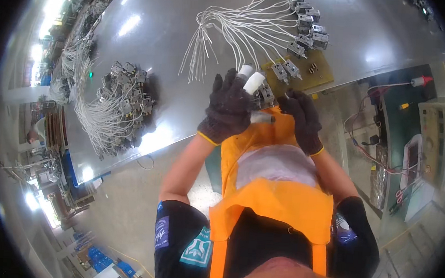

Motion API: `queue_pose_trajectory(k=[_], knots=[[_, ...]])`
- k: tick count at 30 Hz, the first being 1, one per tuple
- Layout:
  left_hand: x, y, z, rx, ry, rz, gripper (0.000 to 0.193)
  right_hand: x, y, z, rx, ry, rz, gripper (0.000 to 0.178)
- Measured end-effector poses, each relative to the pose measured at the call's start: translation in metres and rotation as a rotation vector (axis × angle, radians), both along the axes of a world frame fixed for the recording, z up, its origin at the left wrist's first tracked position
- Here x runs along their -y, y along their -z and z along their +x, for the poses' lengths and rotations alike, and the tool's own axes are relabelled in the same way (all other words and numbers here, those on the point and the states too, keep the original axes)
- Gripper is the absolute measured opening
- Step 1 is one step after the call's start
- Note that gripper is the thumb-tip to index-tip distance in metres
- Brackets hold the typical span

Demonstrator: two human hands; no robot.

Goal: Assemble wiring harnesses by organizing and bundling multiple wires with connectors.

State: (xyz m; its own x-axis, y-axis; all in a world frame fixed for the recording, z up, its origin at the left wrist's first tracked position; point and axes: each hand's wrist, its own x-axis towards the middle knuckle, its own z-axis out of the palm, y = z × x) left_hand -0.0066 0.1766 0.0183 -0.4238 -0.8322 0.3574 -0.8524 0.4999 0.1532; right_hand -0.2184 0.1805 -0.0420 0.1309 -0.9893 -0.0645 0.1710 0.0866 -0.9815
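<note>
Dark knitted gloves cover both my hands. White wraps sit on the ends of several fingers of my left hand point(229, 106). That hand is closed around a small grey metal unit point(266, 94) at the table's near edge, partly hidden by the fingers. Just to its right, my right hand point(302, 118) is bent in a pinch; a tiny pale tip shows at its fingers, too small to name. Two similar grey units point(286, 70) lie beyond on a yellow-brown board point(316, 68), beside several small brass-coloured pieces point(313, 68).
More grey units point(306, 22) lie in rows at the far side, their white cables point(229, 25) gathered in a bundle. Another heap of cabled units point(126, 95) rests on the grey metal table point(173, 29) at left. Red-handled scissors point(400, 195) and wires lie at right.
</note>
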Motion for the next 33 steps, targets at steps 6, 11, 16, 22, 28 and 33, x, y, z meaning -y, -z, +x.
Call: queue_pose_trajectory(k=[6,11,16,22,28,33], knots=[[-0.005,0.02,-0.02,0.018,-0.044,-0.048,0.06,0.004,-0.012,0.0,-0.33,-0.172,-0.362,0.026],[0.001,0.033,-0.004,-0.031,-0.049,0.03,0.048,0.028,-0.017,-0.008,0.034,-0.428,0.261,0.024],[0.025,0.011,-0.009,-0.053,-0.106,0.043,0.054,0.086,-0.01,-0.018,-0.191,-0.329,-0.232,0.026],[0.044,0.021,-0.07,-0.344,-0.368,0.176,0.051,0.133,-0.004,-0.031,-0.206,0.043,-0.497,0.022],[0.035,0.034,-0.058,-0.46,-0.228,0.224,0.058,0.075,-0.002,-0.06,0.209,-0.052,0.096,0.028],[0.044,0.03,-0.06,-0.838,-0.277,0.383,0.05,0.041,0.001,-0.059,0.222,-0.048,0.257,0.03]])
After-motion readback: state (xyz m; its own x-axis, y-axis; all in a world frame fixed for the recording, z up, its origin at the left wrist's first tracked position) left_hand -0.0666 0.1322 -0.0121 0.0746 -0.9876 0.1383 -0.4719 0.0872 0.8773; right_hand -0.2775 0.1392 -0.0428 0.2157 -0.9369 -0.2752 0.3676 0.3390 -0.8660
